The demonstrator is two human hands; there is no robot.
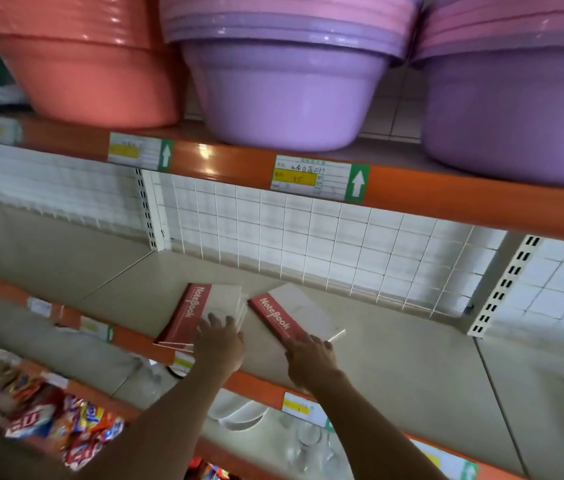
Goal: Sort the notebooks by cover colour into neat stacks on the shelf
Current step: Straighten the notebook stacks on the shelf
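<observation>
Both your hands are on red-and-white notebooks on the middle shelf (394, 368).

Your left hand (218, 344) lies flat, fingers spread, on the small notebook stack (200, 311) near the shelf's front edge. Your right hand (311, 358) rests on the near end of a single notebook (291, 315), just beside the stack and angled away from it; whether its fingers grip, you cannot tell.

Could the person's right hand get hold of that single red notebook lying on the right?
Probably yes. The right hand already rests on the near end of the single notebook, and nothing lies over it; the left hand is busy on the stack of notebooks beside it.
</observation>
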